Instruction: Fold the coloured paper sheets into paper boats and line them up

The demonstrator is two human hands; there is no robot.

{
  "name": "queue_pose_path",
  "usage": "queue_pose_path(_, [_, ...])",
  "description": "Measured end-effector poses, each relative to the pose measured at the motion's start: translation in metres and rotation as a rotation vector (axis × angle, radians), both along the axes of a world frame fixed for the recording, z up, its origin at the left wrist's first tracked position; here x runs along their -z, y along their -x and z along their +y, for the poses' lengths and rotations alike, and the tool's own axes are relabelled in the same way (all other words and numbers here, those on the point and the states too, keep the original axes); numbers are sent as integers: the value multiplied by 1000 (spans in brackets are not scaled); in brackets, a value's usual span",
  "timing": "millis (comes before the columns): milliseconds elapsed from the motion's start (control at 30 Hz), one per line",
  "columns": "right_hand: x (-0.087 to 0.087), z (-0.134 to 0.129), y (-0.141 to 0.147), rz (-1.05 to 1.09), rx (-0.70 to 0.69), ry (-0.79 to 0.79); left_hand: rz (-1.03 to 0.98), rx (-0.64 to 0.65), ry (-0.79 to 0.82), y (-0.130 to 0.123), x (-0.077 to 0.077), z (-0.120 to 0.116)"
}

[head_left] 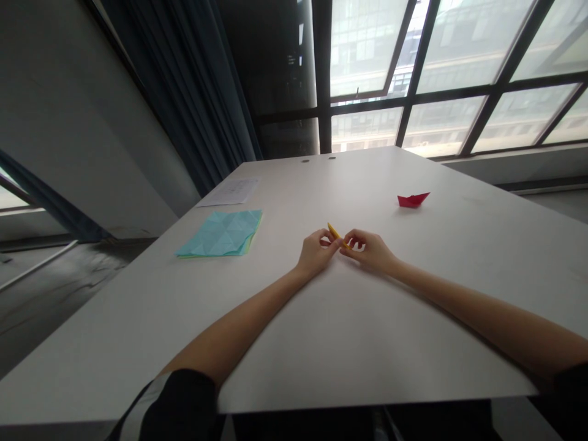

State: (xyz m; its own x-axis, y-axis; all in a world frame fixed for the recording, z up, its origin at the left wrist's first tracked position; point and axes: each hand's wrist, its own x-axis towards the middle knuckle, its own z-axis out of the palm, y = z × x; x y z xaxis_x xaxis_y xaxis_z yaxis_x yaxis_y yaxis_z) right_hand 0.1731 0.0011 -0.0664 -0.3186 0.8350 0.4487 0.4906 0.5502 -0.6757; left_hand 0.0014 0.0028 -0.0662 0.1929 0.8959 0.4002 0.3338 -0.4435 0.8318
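Observation:
A small piece of folded yellow paper (334,231) is pinched between my two hands, just above the middle of the white table (294,343). My left hand (316,252) grips it from the left with thumb and fingers. From the right, my right hand (367,248) holds its lower end, fingers curled. The two hands nearly meet, and they cover much of the paper, so its full shape is hidden. Farther off to the right stands a red folded paper boat (413,200).
A stack of creased paper sheets (225,233), turquoise on top, lies on the left of the table. Behind it is a white printed sheet (231,191). Two round dark discs (305,161) sit near the far edge. Beyond are a blue curtain (197,92) and windows (367,49).

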Motion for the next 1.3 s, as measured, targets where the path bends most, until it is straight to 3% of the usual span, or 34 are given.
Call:
queue_pose_path(167, [-1,1,0,104,-65,158,-54,-17,26,2,3,3])
queue_pose_path(333, [2,4,-1,178,-57,157,-59,14,46,0,3,0])
queue_pose_path(633, [6,4,-1,293,-183,270,-108,63,73,0,6,0])
queue_pose_path(833, [6,6,-3,345,-130,220,-68,69,37,0,7,-1])
queue_pose_path(1100, [7,11,-7,248,-139,176,2,109,-40,0,5,-1])
queue_pose_path(1300, [5,9,-13,-87,-104,-1,254,38,-128,3,8,2])
